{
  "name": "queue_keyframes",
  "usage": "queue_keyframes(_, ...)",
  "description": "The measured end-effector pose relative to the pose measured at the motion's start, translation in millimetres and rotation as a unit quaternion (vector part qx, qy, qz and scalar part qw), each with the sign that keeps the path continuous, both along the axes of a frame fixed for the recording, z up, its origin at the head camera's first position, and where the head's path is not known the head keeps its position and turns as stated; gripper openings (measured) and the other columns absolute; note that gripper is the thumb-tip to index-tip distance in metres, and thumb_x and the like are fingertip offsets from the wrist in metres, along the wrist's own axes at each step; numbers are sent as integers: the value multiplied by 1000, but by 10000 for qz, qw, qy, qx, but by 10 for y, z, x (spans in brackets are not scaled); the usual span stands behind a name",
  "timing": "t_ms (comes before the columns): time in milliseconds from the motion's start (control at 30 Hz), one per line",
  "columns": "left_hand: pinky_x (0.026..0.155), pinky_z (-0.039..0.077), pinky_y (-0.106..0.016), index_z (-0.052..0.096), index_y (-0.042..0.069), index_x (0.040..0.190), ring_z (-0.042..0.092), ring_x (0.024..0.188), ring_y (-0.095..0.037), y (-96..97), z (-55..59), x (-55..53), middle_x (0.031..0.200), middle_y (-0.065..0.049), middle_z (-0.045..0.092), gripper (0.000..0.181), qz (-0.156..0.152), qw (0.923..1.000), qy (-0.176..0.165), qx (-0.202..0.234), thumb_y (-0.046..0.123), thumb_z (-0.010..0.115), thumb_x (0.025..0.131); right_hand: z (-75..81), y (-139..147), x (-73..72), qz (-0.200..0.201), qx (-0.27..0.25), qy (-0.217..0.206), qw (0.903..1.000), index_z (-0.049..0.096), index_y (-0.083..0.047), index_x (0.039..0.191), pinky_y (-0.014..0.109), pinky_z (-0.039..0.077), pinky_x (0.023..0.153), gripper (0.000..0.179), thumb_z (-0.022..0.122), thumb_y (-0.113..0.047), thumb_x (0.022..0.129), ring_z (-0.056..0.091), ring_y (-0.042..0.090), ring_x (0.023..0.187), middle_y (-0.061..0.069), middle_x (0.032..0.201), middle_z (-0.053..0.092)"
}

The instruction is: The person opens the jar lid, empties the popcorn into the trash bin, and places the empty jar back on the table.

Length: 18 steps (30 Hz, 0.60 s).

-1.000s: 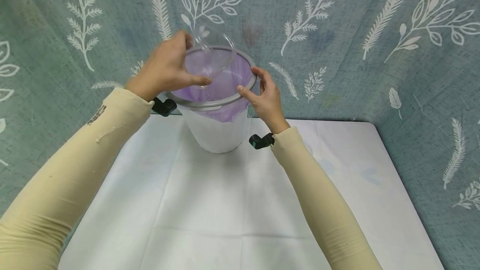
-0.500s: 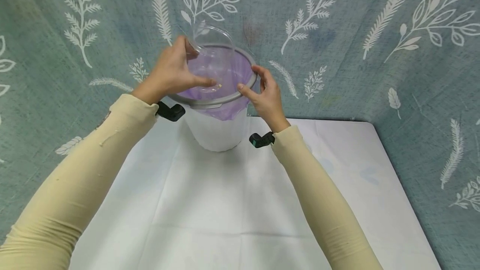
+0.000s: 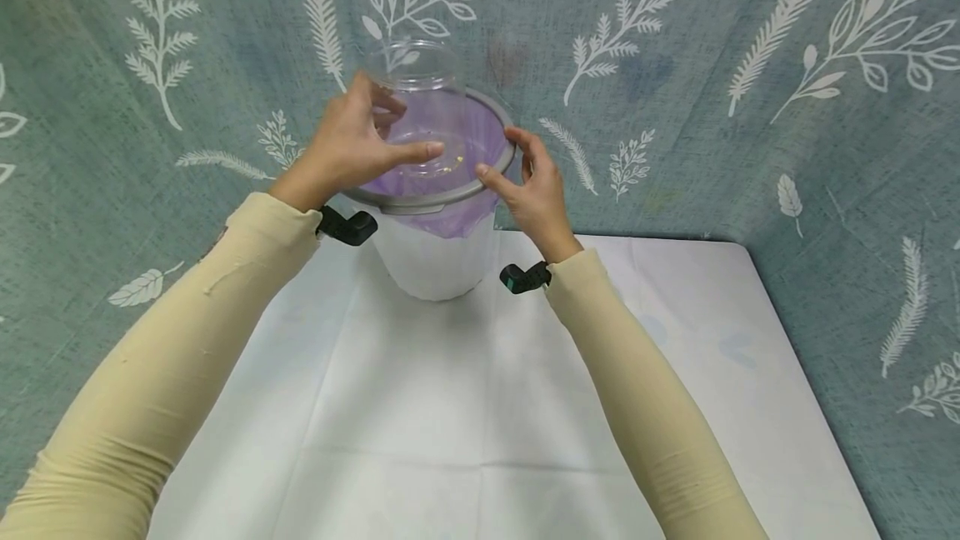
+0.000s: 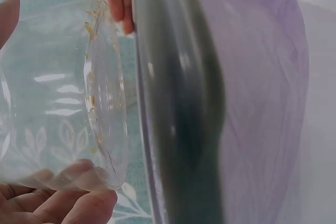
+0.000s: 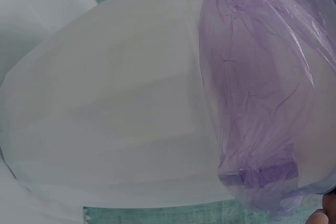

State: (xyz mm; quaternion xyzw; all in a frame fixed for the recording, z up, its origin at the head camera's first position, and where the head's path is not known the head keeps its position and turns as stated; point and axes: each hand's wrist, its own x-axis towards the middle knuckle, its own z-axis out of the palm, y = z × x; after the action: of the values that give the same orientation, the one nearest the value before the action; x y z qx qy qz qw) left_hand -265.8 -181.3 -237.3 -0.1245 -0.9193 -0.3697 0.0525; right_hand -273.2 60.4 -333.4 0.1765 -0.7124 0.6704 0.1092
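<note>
A clear, see-through jar (image 3: 431, 115) is held by my left hand (image 3: 348, 140), with thumb on the near side and fingers round the far side. It overlaps the mouth of a white trash bin (image 3: 435, 269) in the head view. Yellow bits cling to its lower end, which faces the bin rim in the left wrist view. A purple bag (image 5: 252, 87) lines the bin and folds out over its side. Around the grey rim ring (image 3: 420, 207), my right hand (image 3: 536, 198) pinches the right side between thumb and fingers.
The bin stands at the back of a white-covered table (image 3: 405, 407). Right behind it hangs a green leaf-patterned cloth (image 3: 525, 15), which also runs along both sides. Black wrist cameras (image 3: 348, 226) stick out below both hands.
The jar has turned from a tilt to nearly upright in the head view, moving slightly over the bin. My left hand shifted a little right; my right hand stays on the rim.
</note>
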Motion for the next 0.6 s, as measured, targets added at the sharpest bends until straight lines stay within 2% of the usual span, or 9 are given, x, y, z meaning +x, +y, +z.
queue_keyframes(133, 116, 44, -49, 36, 0, 145, 51, 143, -34, 5, 10, 19, 151, -18, 54, 101, -16, 9998, -47, 207, 54, 90, 79, -102, 8, -99, 0, -50, 54, 10000, 42, 2, 155, 29, 21, 127, 70, 78, -10, 96, 29, 18, 156, 16, 162, 43)
queue_keyframes(367, 115, 45, -44, 38, 2, 145, 53, 142, -30, 23, 35, 68, 151, -14, 56, 100, 22, 9995, -51, 307, 55, 91, 78, -123, 11, -114, 5, -47, 171, 9998, 45, -2, 154, 17, 23, 122, 69, 80, -16, 96, 33, 10, 152, 10, 160, 46)
queue_keyframes(500, 116, 44, -44, 38, 3, 144, 53, 142, -33, 29, 53, 135, 150, -15, 56, 97, -69, 9988, -24, 492, 50, 91, 79, -125, 6, -113, 1, -17, 213, 9998, 46, 0, 153, 21, 23, 124, 68, 79, -16, 96, 34, 8, 151, 12, 159, 46)
queue_keyframes(600, 117, 43, -42, 37, 5, 145, 53, 142, -32, 46, 74, 236, 148, -14, 56, 95, -217, 9975, 26, 666, 45, 93, 79, -126, 6, -121, -22, -7, 242, 9997, 45, 1, 153, 25, 23, 125, 68, 79, -15, 96, 34, 8, 151, 12, 159, 46)
